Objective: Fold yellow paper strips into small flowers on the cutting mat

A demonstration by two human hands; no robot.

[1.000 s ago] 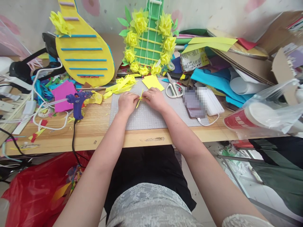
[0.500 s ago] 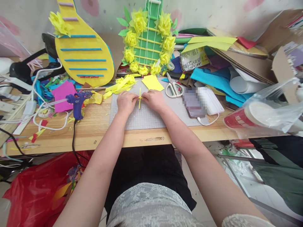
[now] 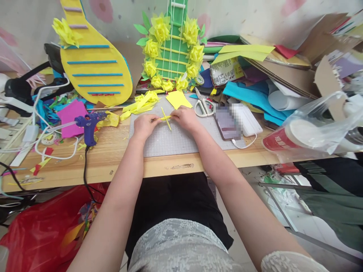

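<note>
A small yellow paper piece, seen nearly edge-on as a thin cross, is stretched between my two hands. My left hand pinches its left end, while my right hand has the right end between closed fingertips. Both hands are just above a grey cutting mat. Beyond them lie a yellow paper sheet and a bundle of yellow crepe-like paper. White-handled scissors rest open-bladed or nearly so, right of my right hand; their exact spread is hard to tell.
A blue glue gun stands at left, with cords trailing. A yellow paper instrument and a green one with yellow flowers lean at the back. To the right are a phone, a white power bank and a bagged cup.
The yellow paper piece has tilted from upright to slanting, and its arms now show more clearly. My hands have spread slightly apart. The whole view has shifted a little.
</note>
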